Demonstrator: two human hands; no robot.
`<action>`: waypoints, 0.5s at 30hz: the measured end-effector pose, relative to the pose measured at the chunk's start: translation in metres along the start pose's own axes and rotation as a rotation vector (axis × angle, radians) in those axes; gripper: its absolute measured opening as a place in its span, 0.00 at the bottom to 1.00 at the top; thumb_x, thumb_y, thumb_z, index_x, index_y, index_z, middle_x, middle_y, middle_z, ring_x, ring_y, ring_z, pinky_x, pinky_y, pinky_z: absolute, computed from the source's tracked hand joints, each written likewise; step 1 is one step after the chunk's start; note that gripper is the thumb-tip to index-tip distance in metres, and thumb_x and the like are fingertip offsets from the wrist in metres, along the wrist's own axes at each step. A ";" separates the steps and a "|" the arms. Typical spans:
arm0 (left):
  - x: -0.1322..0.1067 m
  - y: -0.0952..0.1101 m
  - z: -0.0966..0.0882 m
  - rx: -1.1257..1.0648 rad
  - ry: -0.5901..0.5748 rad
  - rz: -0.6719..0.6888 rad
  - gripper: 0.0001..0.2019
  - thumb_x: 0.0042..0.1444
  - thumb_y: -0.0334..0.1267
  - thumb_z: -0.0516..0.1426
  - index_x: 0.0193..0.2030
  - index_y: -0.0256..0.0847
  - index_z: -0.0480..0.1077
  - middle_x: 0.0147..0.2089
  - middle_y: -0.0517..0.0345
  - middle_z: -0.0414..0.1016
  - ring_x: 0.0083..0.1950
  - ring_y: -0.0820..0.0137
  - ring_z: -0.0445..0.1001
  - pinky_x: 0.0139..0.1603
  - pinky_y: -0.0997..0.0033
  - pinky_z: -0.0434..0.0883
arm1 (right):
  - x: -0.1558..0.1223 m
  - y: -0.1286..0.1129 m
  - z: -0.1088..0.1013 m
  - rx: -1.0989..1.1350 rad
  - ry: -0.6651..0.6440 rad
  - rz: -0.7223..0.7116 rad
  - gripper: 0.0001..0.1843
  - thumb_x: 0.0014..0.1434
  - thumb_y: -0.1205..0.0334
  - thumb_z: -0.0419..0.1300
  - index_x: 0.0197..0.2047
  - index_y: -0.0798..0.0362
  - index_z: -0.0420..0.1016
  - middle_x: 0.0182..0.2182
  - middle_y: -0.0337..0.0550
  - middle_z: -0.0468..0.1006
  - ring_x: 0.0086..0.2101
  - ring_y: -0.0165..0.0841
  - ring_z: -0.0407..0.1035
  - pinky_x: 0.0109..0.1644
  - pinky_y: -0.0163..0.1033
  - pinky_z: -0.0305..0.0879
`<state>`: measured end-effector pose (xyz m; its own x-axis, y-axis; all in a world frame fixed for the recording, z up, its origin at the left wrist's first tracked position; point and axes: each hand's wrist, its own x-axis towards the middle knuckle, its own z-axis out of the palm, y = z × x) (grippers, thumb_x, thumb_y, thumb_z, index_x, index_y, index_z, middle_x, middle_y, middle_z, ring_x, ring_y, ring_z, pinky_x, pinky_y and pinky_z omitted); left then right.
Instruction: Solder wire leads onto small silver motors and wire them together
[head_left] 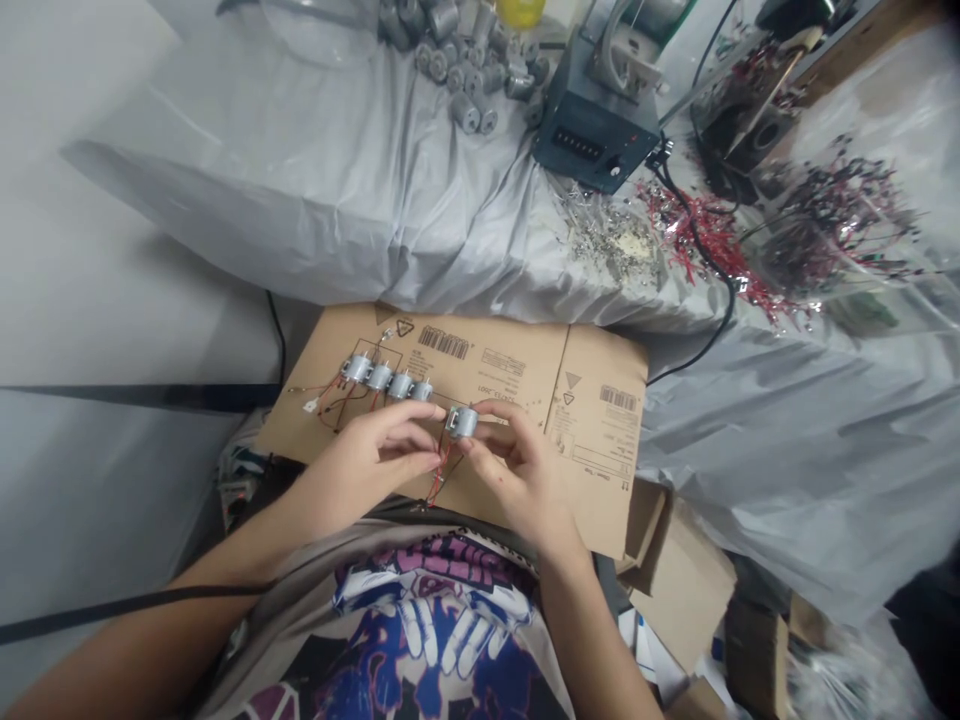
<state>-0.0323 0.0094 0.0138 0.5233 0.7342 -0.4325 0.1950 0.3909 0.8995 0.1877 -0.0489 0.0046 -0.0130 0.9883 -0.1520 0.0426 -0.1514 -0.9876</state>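
Pinching a motor from both sides, the left hand and right hand sit close together, with the silver can held up over a cardboard sheet. Red wires run down from it between the hands. Just to the far left of the hands, a row of four more motors lies on the cardboard, side by side and joined by a tangle of red and dark leads, with a small white connector at the row's left end. Printed barcodes and a triangle mark cover the sheet. On the near side, the person's printed T-shirt shows below the hands, and cardboard boxes are heaped at near right. Beyond the sheet spreads a table under grey plastic. At its far edge stands a heap of loose motors, with a dark blue bench unit beside it on the right, showing a digital readout and a knob. A black cable runs from that unit down past the cardboard's right side. Nearer the unit lie a pile of pale metal scraps and a scatter of red-wired bits, while a clear bag of similar wired parts sits further right.
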 end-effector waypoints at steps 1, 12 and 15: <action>0.000 -0.001 -0.001 -0.005 -0.004 -0.004 0.25 0.63 0.48 0.68 0.64 0.45 0.73 0.47 0.55 0.88 0.52 0.57 0.87 0.64 0.54 0.79 | 0.000 0.000 0.000 -0.011 -0.005 -0.005 0.18 0.71 0.54 0.71 0.60 0.44 0.75 0.46 0.44 0.90 0.45 0.36 0.86 0.51 0.44 0.82; 0.006 -0.012 0.003 0.048 0.065 -0.039 0.24 0.60 0.46 0.65 0.62 0.45 0.73 0.43 0.57 0.87 0.46 0.59 0.88 0.54 0.58 0.81 | 0.007 0.001 0.000 -0.332 -0.006 -0.012 0.16 0.71 0.57 0.67 0.60 0.45 0.76 0.44 0.39 0.90 0.42 0.34 0.86 0.50 0.40 0.81; 0.008 -0.016 0.005 0.104 0.098 -0.038 0.23 0.60 0.46 0.64 0.62 0.46 0.73 0.43 0.56 0.88 0.45 0.58 0.88 0.51 0.59 0.81 | 0.013 0.006 0.004 -0.390 0.009 0.011 0.16 0.71 0.58 0.66 0.60 0.45 0.76 0.42 0.39 0.90 0.39 0.35 0.86 0.48 0.41 0.80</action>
<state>-0.0266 0.0065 -0.0038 0.4318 0.7725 -0.4656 0.3006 0.3634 0.8818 0.1839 -0.0368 -0.0040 -0.0017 0.9871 -0.1601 0.4193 -0.1446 -0.8962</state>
